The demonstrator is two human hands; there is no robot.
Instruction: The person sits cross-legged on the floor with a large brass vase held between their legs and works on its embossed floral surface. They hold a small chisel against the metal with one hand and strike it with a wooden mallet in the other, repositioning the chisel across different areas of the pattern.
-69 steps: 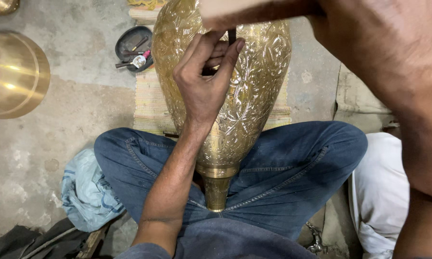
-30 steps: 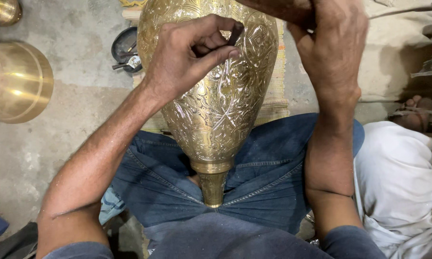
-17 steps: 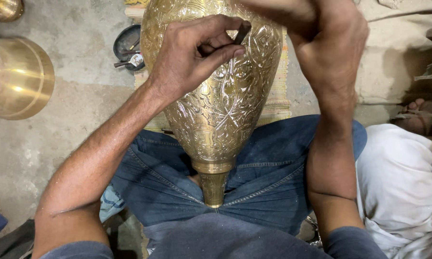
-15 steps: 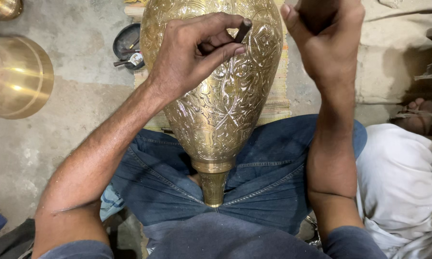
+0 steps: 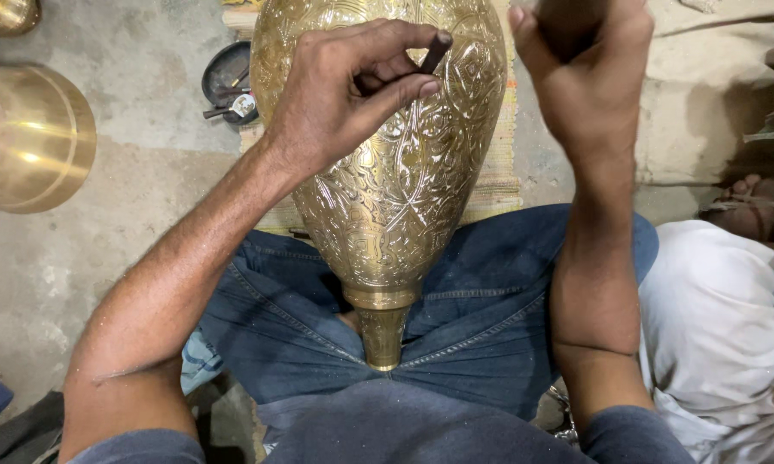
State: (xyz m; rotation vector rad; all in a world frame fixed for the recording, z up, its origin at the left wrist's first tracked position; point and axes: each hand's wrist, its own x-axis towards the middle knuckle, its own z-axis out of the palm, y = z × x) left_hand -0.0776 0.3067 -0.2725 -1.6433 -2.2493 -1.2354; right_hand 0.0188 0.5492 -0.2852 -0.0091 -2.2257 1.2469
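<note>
Large engraved brass vase [image 5: 396, 189] lies across my lap, narrow neck toward my belly, wide body away over blue jeans [image 5: 490, 301]. My left hand [image 5: 344, 94] rests on vase's upper body, thumb and fingers pinched on short dark metal punch [image 5: 433, 51], tip set against engraved surface. My right hand [image 5: 585, 77] is raised beside vase, fist clenched round dark handle; head out of view. Plain brass vessel [image 5: 30, 137] on concrete floor [image 5: 129, 215] at left. Small dark dish [image 5: 224, 82] with tools behind vase.
</note>
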